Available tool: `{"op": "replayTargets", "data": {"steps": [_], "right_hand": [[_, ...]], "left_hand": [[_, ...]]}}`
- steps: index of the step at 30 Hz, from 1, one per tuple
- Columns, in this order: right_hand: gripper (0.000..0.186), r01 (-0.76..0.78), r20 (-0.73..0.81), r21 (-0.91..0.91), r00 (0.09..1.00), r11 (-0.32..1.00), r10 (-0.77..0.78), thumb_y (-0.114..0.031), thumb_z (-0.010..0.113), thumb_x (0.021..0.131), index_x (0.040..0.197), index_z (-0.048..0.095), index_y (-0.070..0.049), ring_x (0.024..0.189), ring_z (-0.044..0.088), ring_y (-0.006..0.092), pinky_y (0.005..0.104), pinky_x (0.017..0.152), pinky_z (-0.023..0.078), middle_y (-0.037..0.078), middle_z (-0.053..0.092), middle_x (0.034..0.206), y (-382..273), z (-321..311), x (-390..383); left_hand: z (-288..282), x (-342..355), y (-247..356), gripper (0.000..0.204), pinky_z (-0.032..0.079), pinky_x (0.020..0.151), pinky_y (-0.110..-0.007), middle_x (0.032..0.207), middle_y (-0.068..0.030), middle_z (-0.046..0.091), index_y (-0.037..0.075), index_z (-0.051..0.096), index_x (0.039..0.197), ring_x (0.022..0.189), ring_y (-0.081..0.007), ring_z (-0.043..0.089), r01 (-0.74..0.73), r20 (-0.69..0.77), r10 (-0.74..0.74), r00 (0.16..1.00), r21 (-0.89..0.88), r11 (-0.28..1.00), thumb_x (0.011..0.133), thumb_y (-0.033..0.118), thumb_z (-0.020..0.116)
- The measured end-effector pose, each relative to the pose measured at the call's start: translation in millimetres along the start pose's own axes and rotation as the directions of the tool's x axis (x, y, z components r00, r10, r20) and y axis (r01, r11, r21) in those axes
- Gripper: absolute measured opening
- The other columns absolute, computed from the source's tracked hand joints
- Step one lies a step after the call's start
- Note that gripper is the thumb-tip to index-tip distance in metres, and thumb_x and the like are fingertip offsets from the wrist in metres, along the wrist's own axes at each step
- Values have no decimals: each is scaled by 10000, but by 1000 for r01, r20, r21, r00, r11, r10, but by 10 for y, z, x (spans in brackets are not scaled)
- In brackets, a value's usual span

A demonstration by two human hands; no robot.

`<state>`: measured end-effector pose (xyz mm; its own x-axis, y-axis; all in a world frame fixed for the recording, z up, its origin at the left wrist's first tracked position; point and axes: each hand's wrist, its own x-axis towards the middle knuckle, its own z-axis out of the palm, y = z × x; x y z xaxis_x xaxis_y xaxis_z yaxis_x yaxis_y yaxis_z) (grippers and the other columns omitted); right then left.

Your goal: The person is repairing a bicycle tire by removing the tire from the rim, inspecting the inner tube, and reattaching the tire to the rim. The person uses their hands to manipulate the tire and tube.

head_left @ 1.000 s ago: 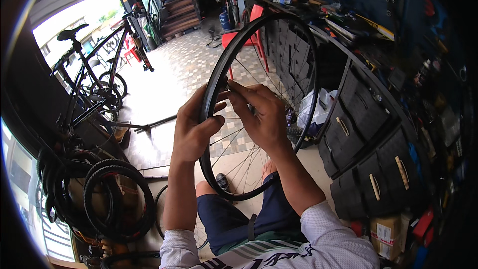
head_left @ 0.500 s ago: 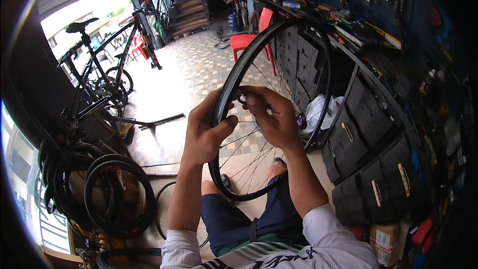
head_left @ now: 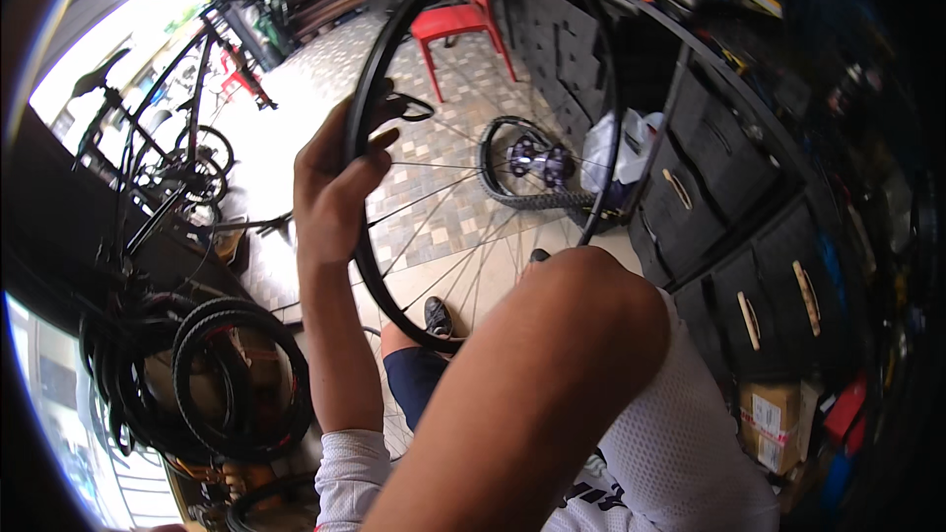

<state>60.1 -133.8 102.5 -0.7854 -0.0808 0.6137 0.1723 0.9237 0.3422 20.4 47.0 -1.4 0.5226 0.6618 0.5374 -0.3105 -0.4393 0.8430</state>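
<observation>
A bare black bicycle wheel rim (head_left: 379,39) with thin spokes stands tilted up in front of me. My left hand (head_left: 340,172) grips its left side, thumb on the inner edge and fingers round the outside. Beside those fingertips a small dark loop (head_left: 418,108) sticks inward; I cannot make out what it is. The spokes run to a purple hub (head_left: 540,162) at the middle. My right forearm (head_left: 522,414) crosses close in front, elbow bent, covering the lower right of the rim. Its hand lies beyond the lower left edge.
A knobby tyre (head_left: 537,202) lies on the tiled floor behind the wheel, by a white plastic bag (head_left: 616,150). Black drawers (head_left: 714,172) line the right. A red chair (head_left: 458,22) stands ahead. Several tyres (head_left: 187,374) hang at left, near a bicycle (head_left: 148,128).
My right hand has let go of the rim and swung down to the lower left, out of view. My left hand still holds the wheel, which appears higher and further left.
</observation>
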Motion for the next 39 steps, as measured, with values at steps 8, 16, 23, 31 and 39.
{"op": "replayTargets", "data": {"steps": [8, 16, 23, 31, 39], "right_hand": [[368, -238, -439, -342, 896, 909, 70, -406, 652, 880, 1062, 574, -95, 1107, 509, 183, 379, 917, 432, 36, 540, 1065, -556, 760, 61], [352, -693, -240, -332, 718, 640, 654, -365, 741, 875, 1127, 696, -123, 1034, 566, 279, 441, 859, 474, 88, 617, 1015, -366, -24, -759], [433, -908, -627, -126, 386, 400, 677, -109, 783, 864, 1246, 591, -38, 919, 637, 274, 369, 800, 505, 142, 622, 1093, 470, 514, -1842], [448, -859, -716, -257, 477, 443, 509, -103, 802, 835, 1243, 636, -18, 948, 663, 307, 398, 764, 543, 135, 615, 1077, 596, 687, -1744], [537, -847, -562, 11, 434, 531, 704, -103, 720, 914, 1416, 544, -31, 815, 731, 237, 333, 672, 550, 160, 719, 1011, 592, 637, -1831]], "left_hand": [[-146, -56, 94, 644, 452, 1079, -422, 1354, -169, 615, -60, 538, 1387, 1248, -267, 598, 76, 35, -79, 996, 87, 993, 755, 52, 597], [-115, -75, 68, 612, 490, 994, -313, 1276, -133, 660, -46, 535, 1390, 1164, -185, 624, 117, 93, -116, 989, -1, 993, 783, -18, 605], [58, -59, 87, 603, 520, 903, -275, 1257, -140, 663, -73, 518, 1389, 1125, -169, 637, 82, 145, -71, 987, -67, 994, 792, -44, 598], [166, -221, 201, 582, 498, 847, -258, 1050, -69, 645, -96, 523, 1349, 940, -103, 595, 28, 95, -28, 995, 2, 1000, 778, -34, 614], [144, -258, 281, 523, 494, 865, -274, 1145, -108, 626, -96, 569, 1306, 1008, -141, 597, 48, 65, -49, 997, 20, 999, 793, -32, 648]]}}
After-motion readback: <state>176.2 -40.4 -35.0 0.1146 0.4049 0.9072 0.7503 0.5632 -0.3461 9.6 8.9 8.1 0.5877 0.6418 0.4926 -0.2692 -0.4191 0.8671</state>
